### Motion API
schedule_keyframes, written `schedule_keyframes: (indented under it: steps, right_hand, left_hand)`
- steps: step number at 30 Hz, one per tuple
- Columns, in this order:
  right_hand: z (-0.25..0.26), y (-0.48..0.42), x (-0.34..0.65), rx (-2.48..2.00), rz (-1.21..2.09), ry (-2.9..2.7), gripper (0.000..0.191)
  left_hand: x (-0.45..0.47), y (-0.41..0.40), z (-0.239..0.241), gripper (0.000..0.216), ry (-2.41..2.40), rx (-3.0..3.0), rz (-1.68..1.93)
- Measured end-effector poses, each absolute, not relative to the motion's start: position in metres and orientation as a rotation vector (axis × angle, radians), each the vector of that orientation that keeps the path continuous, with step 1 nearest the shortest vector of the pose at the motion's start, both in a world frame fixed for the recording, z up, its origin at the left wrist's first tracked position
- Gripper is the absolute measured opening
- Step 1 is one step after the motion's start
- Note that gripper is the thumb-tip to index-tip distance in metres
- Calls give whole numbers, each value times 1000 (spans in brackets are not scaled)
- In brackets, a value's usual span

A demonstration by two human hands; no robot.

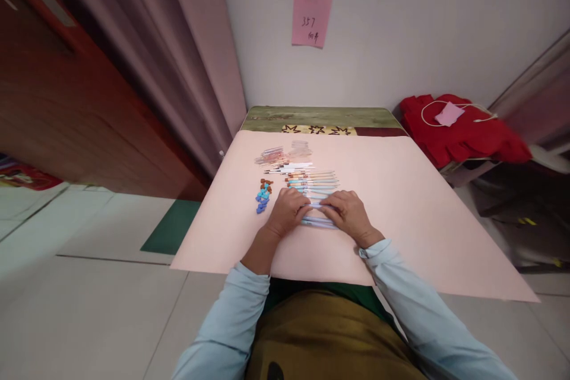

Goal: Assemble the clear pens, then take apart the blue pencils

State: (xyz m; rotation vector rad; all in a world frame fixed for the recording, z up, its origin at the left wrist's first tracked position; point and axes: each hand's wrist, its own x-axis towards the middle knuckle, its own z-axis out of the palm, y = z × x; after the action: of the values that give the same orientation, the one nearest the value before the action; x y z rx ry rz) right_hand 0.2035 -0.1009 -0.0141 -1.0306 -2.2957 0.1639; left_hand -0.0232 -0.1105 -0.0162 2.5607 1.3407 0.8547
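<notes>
Over the pink sheet, my left hand (287, 211) and my right hand (349, 214) face each other with fingertips pinched. Between them they hold a thin pale blue pen (315, 205), one hand at each end. Its ends are hidden by my fingers. Just nearer to me lie a few more pale blue pens (319, 223), side by side. Beyond my hands is a row of slim pens (318, 179) with brown and teal ends. Left of my left hand sits a small pile of brown, teal and blue caps (263, 196).
Farther back lie thin white-and-black sticks (289, 168), reddish clear pieces (272, 156) and clear pieces (301, 148). The pink sheet (401, 219) covers most of the table. A red cloth (463, 136) with a cord lies at the right; a curtain (178, 41) hangs left.
</notes>
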Motion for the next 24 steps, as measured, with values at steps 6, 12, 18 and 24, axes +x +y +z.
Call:
schedule_keyframes:
  steps: [6,12,18,24]
  right_hand:
    - [-21,-97,204,-999,128,-2244,17]
    - [-22,-96,205,-1036,127,-2243,16]
    - [-14,-103,205,-1071,174,-2199,23]
    - [-10,-123,214,-1010,268,-2319,23]
  left_hand:
    - [-23,-111,-16,23,1339,2553,861]
    - [-24,-111,-14,14,1349,2522,902]
    - [-23,-113,-13,7,1424,2455,938]
    - [-23,-112,-10,8,1479,2341,1076]
